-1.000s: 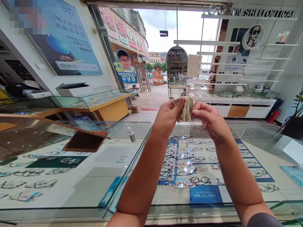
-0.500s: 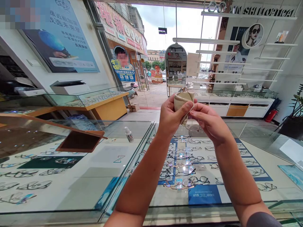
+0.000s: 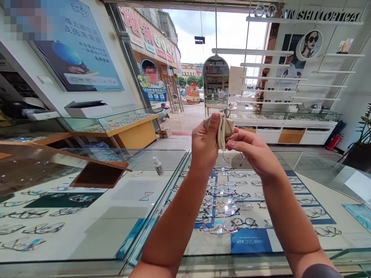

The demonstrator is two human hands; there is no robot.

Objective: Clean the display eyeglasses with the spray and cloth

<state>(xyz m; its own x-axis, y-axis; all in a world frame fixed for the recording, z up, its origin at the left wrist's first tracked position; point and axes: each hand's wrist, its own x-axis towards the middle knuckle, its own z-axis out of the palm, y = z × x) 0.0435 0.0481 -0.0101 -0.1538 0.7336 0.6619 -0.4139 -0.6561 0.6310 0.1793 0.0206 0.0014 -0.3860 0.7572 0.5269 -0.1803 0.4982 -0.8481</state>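
Note:
In front of me, at chest height over the glass counter, my left hand (image 3: 205, 141) is closed round a folded beige cleaning cloth (image 3: 222, 131), thumb pressed upright against it. My right hand (image 3: 255, 150) meets the cloth's right edge, its thumb and fingertips pinched together. Just under the fingers shows a thin-rimmed pair of glasses (image 3: 233, 158), which the right fingers seem to grip. The cloth and my fingers hide its upper part.
Below lies a glass display case (image 3: 185, 253) with rows of glasses (image 3: 220, 227). A small white spray bottle (image 3: 158, 166) stands on the left counter. Beside it is a brown tray-like stand (image 3: 98, 174). A tall arched mirror (image 3: 216, 83) stands beyond the hands.
My left hand has turned, so its thumb now points up and the cloth is folded over more narrowly. Both hands have shifted slightly left. More of the thin-rimmed glasses shows below them.

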